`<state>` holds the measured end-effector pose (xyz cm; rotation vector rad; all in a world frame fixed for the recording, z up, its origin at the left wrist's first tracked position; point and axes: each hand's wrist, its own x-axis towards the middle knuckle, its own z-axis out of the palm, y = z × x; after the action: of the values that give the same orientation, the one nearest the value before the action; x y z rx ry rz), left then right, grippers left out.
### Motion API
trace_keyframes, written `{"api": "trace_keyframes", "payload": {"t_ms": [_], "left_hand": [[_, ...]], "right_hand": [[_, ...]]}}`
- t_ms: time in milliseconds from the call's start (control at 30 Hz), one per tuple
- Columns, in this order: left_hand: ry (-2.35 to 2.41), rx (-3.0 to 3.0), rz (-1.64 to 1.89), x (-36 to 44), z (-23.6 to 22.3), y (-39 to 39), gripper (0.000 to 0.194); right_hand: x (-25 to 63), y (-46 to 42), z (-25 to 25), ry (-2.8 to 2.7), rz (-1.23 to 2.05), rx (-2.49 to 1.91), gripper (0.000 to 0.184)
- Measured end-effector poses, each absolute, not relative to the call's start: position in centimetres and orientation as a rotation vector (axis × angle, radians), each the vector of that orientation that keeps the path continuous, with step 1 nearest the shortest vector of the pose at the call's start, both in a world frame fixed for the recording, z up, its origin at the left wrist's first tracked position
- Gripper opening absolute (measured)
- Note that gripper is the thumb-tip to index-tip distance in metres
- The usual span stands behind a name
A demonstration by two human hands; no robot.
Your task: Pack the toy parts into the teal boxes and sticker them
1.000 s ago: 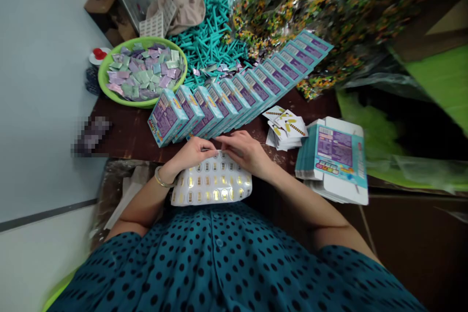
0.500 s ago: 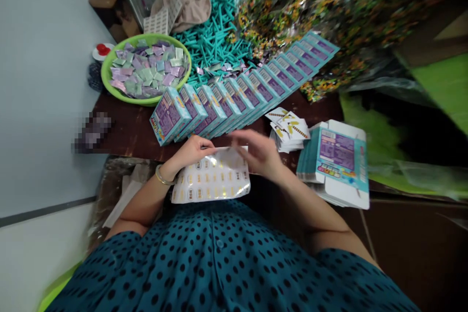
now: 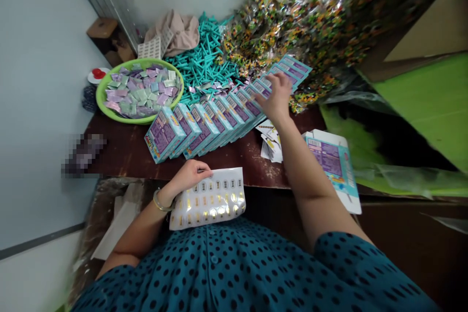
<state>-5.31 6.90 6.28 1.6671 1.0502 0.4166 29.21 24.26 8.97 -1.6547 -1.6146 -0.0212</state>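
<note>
My left hand (image 3: 188, 176) pinches the near left corner of a white sheet of gold stickers (image 3: 208, 198) that lies at the front edge of the dark wooden table (image 3: 124, 148). My right hand (image 3: 277, 93) is stretched far forward and rests, fingers bent, on the far end of a long overlapping row of teal and purple boxes (image 3: 204, 119). Whether a sticker sits under its fingertips is hidden.
A green bowl of pastel sachets (image 3: 137, 88) stands at the back left. Behind the row lie a heap of teal sticks (image 3: 203, 61) and bags of colourful candy (image 3: 310, 24). A stack of small cards (image 3: 269, 142) and flat unfolded boxes (image 3: 334, 165) lie at the right.
My right hand has left the sticker sheet and reached forward to the far end of the box row. The left hand stays on the sheet. The view has tilted up.
</note>
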Motion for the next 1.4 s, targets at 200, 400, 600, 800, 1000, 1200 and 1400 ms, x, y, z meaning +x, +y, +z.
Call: {"api": "trace_keyframes", "payload": {"t_ms": [200, 400, 600, 800, 1000, 1200, 1400], "left_hand": [[1.010, 1.694, 0.445, -4.7, 6.5, 7.5, 0.029], [0.993, 1.730, 0.481, -4.2, 7.3, 7.1, 0.024], [0.987, 1.793, 0.532, -4.3, 7.9, 6.9, 0.020], [1.149, 1.899, 0.674, -4.4, 8.0, 8.0, 0.013], [1.056, 1.837, 0.690, -4.3, 7.7, 7.6, 0.026], [1.132, 1.730, 0.784, -2.6, 8.2, 6.1, 0.021], [1.235, 1.707, 0.804, -1.6, 9.4, 5.7, 0.023]], "right_hand": [[30.3, 24.6, 9.4, -1.546, 0.153, -1.852, 0.019], [29.0, 22.9, 9.9, -1.456, -0.123, -1.862, 0.033], [22.4, 9.3, 11.4, -2.063, 0.753, -1.224, 0.029], [23.1, 3.9, 8.8, -1.786, 1.220, -1.332, 0.022], [26.1, 3.7, 7.9, -1.545, 1.409, -1.329, 0.037], [25.4, 2.7, 8.1, -1.729, 1.276, -1.319, 0.037], [24.6, 3.2, 8.4, -1.860, 1.061, -1.265, 0.026]]}}
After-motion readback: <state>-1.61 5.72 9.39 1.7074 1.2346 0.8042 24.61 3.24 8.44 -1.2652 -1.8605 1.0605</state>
